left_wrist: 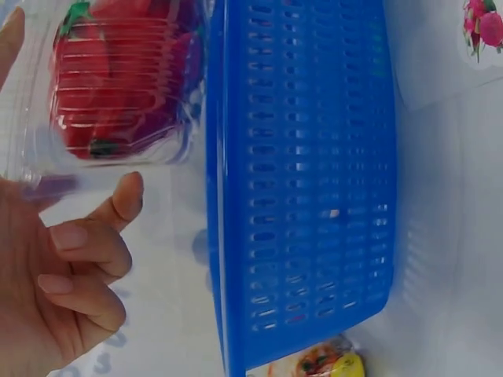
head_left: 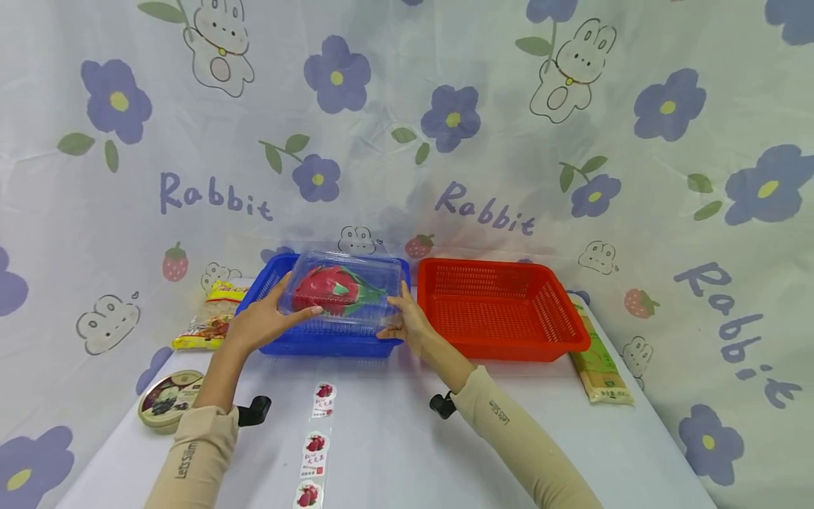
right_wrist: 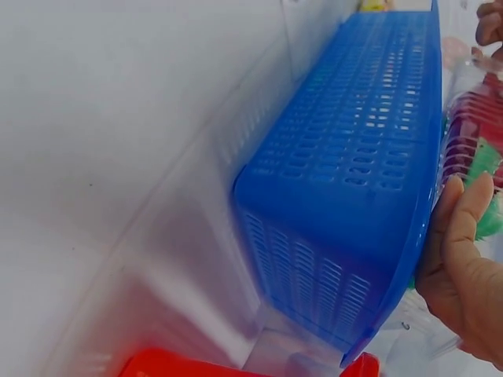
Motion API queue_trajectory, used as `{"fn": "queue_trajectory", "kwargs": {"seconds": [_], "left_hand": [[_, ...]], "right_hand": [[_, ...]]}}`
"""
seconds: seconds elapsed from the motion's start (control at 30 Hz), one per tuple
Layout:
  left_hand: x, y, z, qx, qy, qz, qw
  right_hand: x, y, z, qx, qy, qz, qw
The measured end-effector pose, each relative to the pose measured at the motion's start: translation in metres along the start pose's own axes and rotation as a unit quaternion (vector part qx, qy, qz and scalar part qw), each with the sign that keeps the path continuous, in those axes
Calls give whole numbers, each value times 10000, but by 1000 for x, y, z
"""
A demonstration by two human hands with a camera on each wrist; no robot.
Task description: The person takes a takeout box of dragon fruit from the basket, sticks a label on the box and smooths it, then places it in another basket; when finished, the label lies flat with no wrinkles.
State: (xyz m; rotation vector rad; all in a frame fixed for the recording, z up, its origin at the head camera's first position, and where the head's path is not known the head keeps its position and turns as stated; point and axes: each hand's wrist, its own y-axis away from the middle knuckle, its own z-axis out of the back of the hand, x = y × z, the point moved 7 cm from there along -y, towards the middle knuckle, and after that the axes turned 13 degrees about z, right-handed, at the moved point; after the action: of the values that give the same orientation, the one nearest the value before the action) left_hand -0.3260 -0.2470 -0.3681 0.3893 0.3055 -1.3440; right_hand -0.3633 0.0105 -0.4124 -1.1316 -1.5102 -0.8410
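Above the blue basket [head_left: 331,346], our left hand [head_left: 262,322] and right hand [head_left: 412,324] grip the clear box [head_left: 381,267]; if one loosens, the dragon fruit [head_left: 327,288] may roll and tip it.

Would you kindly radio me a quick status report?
Left fingers and right fingers gripping clear box. Red fruit inside, held over blue basket. No obstruction evident.

Dragon fruit [head_left: 327,288] in clear box [head_left: 380,271] over blue basket [head_left: 331,347]

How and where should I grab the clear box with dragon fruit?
Grip the clear box by its narrow ends, probably one hand from each side, like the left hand and right hand here: it's longer sideways, with dragon fruit across its middle.
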Motion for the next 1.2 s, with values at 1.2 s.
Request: {"fn": "queue_trajectory", "kwargs": {"seconds": [1.2], "left_hand": [[7,3,-1,-349,686,-55,9970]], "right_hand": [[-1,15,-4,850,1804,-190,9797]]}}
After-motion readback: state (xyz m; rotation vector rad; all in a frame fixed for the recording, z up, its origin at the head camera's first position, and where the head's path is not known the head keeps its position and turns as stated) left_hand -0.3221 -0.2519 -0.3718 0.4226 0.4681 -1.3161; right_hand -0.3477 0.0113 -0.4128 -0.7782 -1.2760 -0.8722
